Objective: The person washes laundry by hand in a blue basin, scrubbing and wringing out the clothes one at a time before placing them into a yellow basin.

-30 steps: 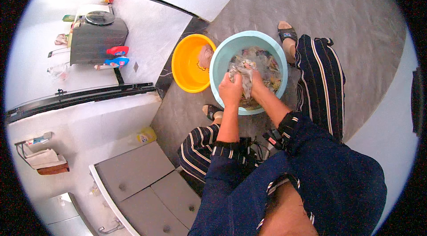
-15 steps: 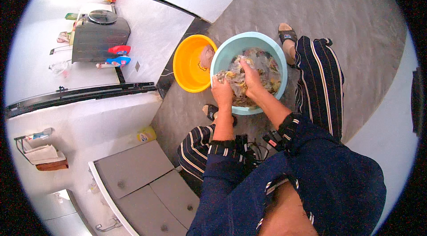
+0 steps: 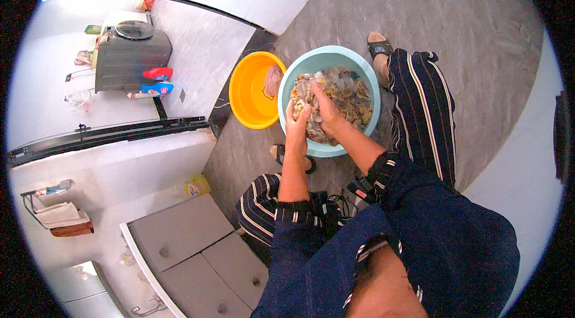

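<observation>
A pale blue basin (image 3: 338, 52) stands on the floor between my feet, with wet-looking patterned cloth (image 3: 353, 93) in grey, white and yellow inside. Over its left half, my left hand (image 3: 297, 123) and my right hand (image 3: 326, 111) are closed together on a bunch of this cloth (image 3: 304, 85). The right hand's fingers lie over the bunch, while the left hand grips its near left side. Part of the bunch is hidden behind my palms. Close on the left, a yellow basin (image 3: 244, 95) holds a pinkish cloth (image 3: 274, 80) against its right wall.
My slippered feet (image 3: 380, 48) flank the basin. A grey cabinet (image 3: 179, 228) is at lower left, with a yellow container (image 3: 196, 185) beside it. Through a doorway at upper left stand a dark washing machine (image 3: 129, 57) and red and blue bottles (image 3: 158, 73).
My hands have come closer together, and the cloth between them is gathered into a rounder, fuller bunch. The whole view has shifted slightly.
</observation>
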Available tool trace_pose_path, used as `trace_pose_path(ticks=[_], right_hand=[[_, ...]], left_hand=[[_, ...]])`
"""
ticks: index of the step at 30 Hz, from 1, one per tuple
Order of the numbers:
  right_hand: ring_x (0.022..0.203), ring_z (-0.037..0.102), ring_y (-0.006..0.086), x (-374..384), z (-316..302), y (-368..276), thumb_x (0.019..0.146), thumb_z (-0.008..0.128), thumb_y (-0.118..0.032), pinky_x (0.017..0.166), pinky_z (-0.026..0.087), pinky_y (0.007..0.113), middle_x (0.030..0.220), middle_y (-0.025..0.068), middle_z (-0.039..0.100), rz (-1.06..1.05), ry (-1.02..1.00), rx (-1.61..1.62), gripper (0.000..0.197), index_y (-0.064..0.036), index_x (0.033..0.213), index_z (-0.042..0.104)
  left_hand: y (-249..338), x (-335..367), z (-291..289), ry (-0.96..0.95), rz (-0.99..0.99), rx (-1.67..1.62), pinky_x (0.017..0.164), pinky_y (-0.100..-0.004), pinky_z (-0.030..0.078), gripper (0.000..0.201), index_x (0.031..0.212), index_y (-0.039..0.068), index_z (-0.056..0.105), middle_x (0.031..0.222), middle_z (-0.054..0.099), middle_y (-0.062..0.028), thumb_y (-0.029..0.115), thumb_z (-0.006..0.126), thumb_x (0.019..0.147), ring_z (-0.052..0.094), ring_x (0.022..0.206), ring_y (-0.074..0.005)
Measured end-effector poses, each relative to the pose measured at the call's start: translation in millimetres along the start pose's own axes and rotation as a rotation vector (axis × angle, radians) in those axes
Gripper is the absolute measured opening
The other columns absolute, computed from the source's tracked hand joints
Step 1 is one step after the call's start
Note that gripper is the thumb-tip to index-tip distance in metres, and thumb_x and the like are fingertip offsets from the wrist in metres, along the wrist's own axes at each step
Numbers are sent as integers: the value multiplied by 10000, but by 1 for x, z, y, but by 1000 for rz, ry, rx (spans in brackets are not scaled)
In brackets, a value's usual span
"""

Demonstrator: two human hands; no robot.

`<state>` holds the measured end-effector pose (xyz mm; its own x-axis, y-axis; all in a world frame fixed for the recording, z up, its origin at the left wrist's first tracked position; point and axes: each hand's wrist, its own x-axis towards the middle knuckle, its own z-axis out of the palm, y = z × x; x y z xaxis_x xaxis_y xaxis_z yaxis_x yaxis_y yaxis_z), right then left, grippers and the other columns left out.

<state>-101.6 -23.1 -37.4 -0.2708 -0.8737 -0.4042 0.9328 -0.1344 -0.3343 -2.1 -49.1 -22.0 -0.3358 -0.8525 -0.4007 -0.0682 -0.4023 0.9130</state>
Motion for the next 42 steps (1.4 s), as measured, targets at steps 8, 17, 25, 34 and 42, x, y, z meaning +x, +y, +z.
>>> trace_pose_path(ticks=[8, 17, 25, 34, 42], right_hand=[[931, 606, 204, 33, -54, 12, 905, 479, -461, 818, 485, 379, 1066, 85, 616, 179, 92, 74, 476, -59, 1152, 545], [723, 616, 219, 61, -116, 27, 885, 547, -407, 685, 520, 401, 875, 88, 629, 265, -69, 134, 358, -71, 1004, 580], [639, 597, 219, 38, -75, 18, 883, 535, -417, 605, 501, 389, 784, 83, 611, 341, -175, 383, 326, -94, 875, 575], [764, 548, 148, 33, -80, 51, 910, 524, -325, 669, 460, 333, 842, 36, 577, 7, 347, -140, 263, -67, 914, 576], [714, 494, 105, 81, -120, 11, 899, 565, -292, 681, 414, 278, 787, 2, 561, -381, 682, -867, 257, -37, 874, 579]], left_hand=[[1, 16, -6, 100, 507, 691, 819, -329, 480, 424, 1077, 38, 579, 1012, 626, -116, 24, 678, 665, 608, 918, -227], [-14, -12, 46, 63, 615, 923, 685, -398, 478, 167, 830, 84, 617, 776, 625, -133, 166, 645, 687, 605, 733, -341], [7, -13, 44, 133, 620, 960, 610, -415, 471, 173, 814, 73, 578, 719, 609, -145, 178, 649, 696, 594, 661, -360], [-41, 20, -9, 210, 481, 975, 631, -431, 475, 182, 867, 65, 576, 720, 619, -185, 199, 620, 752, 611, 700, -373], [-92, 60, -43, 40, 327, 956, 696, -420, 470, 217, 963, 67, 558, 870, 634, -155, 185, 624, 792, 608, 811, -359]])
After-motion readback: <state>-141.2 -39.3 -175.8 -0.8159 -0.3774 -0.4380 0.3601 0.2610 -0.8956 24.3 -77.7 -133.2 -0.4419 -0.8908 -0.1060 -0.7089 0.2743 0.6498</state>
